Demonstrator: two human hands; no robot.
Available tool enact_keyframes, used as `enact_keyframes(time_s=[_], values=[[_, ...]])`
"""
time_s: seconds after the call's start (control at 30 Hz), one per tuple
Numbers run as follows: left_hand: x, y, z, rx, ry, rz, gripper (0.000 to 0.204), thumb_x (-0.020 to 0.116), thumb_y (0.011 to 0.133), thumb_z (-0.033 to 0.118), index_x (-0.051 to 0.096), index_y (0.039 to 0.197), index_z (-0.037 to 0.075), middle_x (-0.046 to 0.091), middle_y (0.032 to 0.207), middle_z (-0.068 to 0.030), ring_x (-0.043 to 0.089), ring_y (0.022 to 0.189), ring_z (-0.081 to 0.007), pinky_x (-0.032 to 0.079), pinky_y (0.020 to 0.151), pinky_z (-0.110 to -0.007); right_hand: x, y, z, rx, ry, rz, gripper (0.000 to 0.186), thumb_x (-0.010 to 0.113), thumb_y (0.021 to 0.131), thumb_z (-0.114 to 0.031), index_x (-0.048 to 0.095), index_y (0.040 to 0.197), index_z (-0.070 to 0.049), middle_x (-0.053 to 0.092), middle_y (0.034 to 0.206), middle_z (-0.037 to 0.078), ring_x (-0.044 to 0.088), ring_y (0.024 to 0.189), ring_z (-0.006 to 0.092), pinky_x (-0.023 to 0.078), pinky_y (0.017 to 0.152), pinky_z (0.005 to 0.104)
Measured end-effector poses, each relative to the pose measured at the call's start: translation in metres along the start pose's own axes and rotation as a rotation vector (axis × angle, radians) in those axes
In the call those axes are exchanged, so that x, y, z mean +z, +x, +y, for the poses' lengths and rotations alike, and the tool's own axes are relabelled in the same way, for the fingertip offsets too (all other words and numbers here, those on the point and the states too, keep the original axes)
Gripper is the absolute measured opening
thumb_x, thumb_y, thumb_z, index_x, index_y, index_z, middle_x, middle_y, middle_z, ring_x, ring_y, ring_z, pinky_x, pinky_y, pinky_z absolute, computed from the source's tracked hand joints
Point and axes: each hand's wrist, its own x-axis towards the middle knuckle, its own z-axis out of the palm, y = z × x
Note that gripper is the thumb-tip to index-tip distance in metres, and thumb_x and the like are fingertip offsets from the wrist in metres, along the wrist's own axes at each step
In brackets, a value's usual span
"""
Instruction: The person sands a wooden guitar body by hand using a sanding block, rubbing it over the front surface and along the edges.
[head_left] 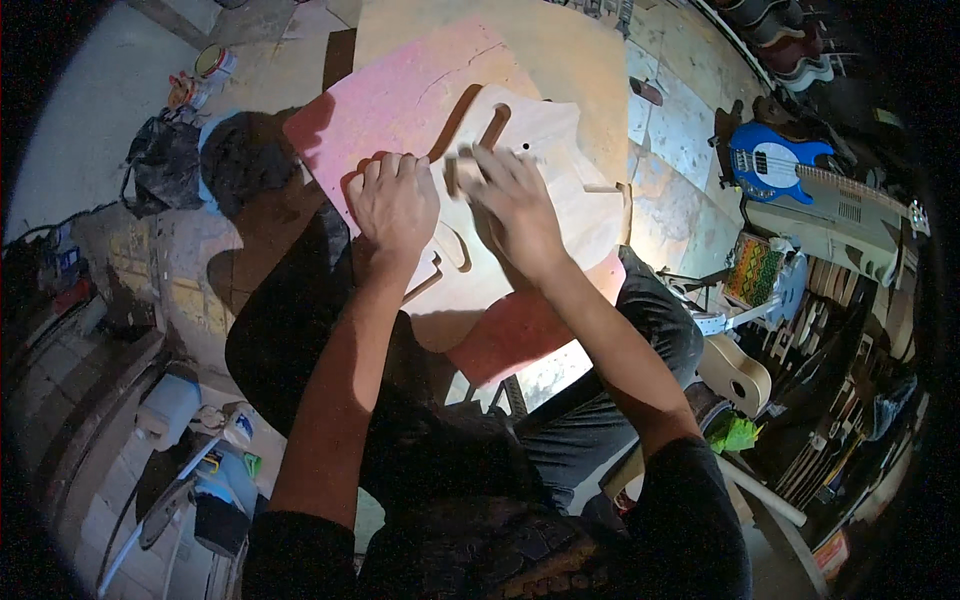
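Observation:
A bare, pale wooden electric guitar body [590, 215] with routed slots and cut-outs lies on a pink board [400, 90]. My left hand [395, 205] is closed at the body's left edge, its fingers curled and their tips hidden. Over the upper middle of the body, my right hand [515, 205] is closed on a small tan block [463, 178], which looks like a sanding block. Motion blurs that block and the right fingers, and the block's underside cannot be seen.
Under the pink board is a larger tan board [580, 60]. A blue electric bass [775, 165] rests at the right, above an unfinished acoustic guitar body [735, 375] and stacked wood pieces. Floor items include a black bag [165, 165], a tin [215, 62] and a plastic jug [168, 408].

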Motion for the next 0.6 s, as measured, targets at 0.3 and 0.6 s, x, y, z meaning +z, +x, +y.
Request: enact_keyframes(time_s=[0.3, 0.6], values=[[-0.002, -0.001, 0.006, -0.003, 0.031, -0.014, 0.029, 0.058, 0.101, 0.031, 0.078, 0.095, 0.011, 0.072, 0.097, -0.0066, 0.064, 0.096, -0.0282, 0.044, 0.089, -0.046, 0.005, 0.010, 0.003, -0.002, -0.013, 0.022, 0.048, 0.074, 0.080, -0.001, 0.072, 0.126, -0.014, 0.057, 0.154, 0.013, 0.053, 0.141, 0.0384, 0.037, 0.119, 0.0562], [-0.002, -0.002, 0.008, -0.044, 0.013, -0.046, 0.024, 0.059, 0.101, 0.027, 0.077, 0.099, 0.011, 0.071, 0.101, -0.0061, 0.065, 0.101, -0.0286, 0.044, 0.092, -0.047, -0.011, -0.071, -0.001, 0.026, 0.006, -0.029, 0.042, 0.071, 0.083, -0.003, 0.071, 0.124, -0.015, 0.056, 0.156, 0.011, 0.049, 0.146, 0.0374, 0.038, 0.117, 0.0598]])
